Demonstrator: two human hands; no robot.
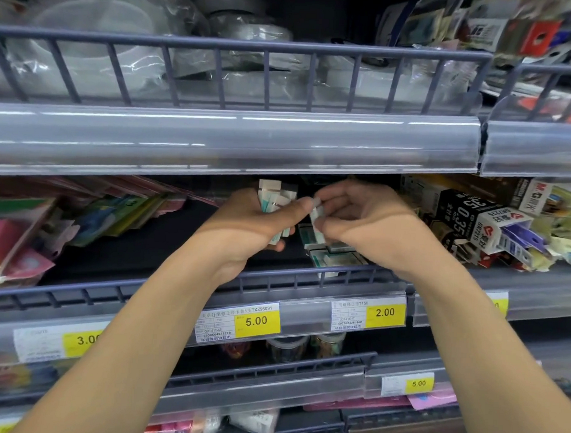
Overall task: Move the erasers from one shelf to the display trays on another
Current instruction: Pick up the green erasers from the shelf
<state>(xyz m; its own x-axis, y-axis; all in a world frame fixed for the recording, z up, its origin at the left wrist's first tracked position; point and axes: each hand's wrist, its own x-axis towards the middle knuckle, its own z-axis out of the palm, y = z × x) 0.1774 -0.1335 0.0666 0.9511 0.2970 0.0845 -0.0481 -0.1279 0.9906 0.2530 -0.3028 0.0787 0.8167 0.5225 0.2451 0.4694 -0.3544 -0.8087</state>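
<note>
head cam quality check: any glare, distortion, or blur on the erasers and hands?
Head view: glare streaks run along the clear price rail; wide-angle lens bows the shelf edges; under that rail the shelf is dim, so the erasers lying there look soft. The left hand holds a bunch of erasers, the right hand pinches one; fingertips slightly blurred. The yellow price tags read sharp.

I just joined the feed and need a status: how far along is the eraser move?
Done: several erasers are gathered in the left hand, a bunch fanned above its fingers. In hand: the right hand pinches one more eraser next to that bunch. Left: erasers still on the shelf behind the wire rail, below the right hand. No display trays are in view, so nothing looks delivered yet.
</note>
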